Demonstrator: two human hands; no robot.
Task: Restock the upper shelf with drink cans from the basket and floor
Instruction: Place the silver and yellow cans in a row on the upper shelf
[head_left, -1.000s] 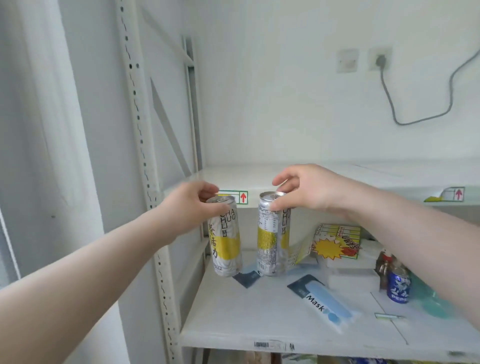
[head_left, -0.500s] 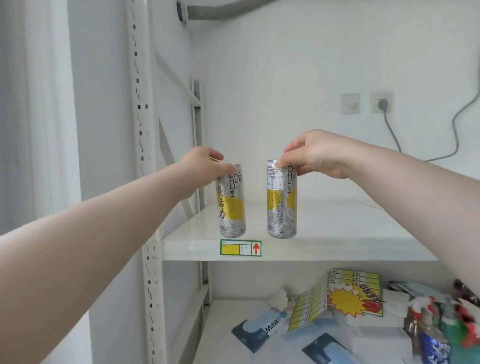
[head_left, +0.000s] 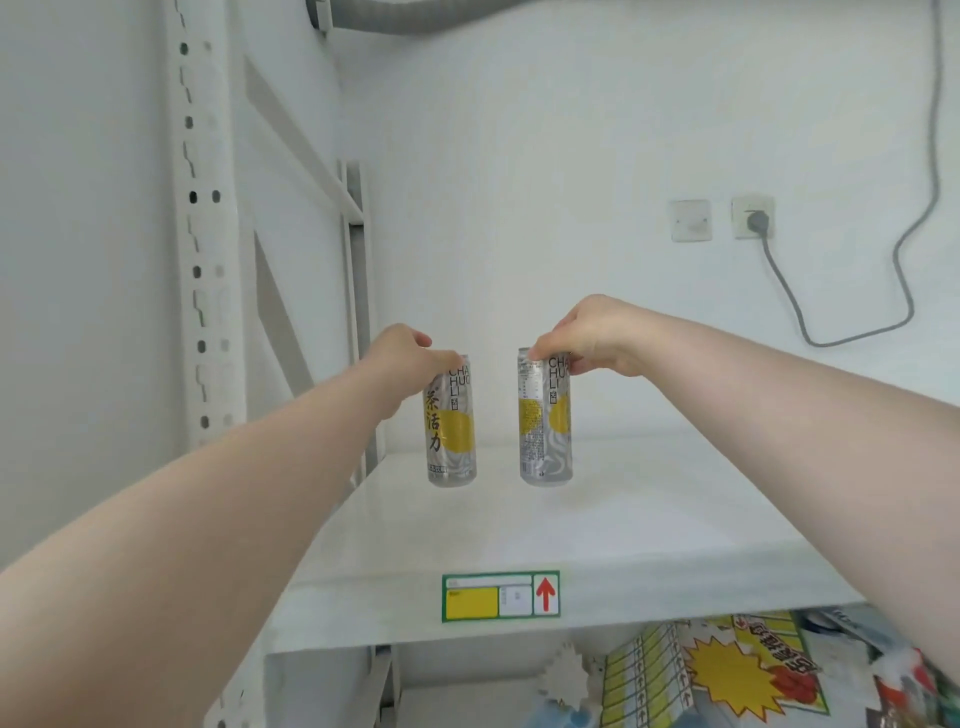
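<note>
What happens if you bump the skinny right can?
The right can is tall and slim on a small base, so a bump would likely tip it. Being round, it could then roll along the smooth upper shelf. The right hand holds it by the top alone, so it is probably light.

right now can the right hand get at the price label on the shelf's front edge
Probably yes: the price label sits uncovered on the front edge of the upper shelf, nearer than the right hand. But that hand grips a can by its top.
</note>
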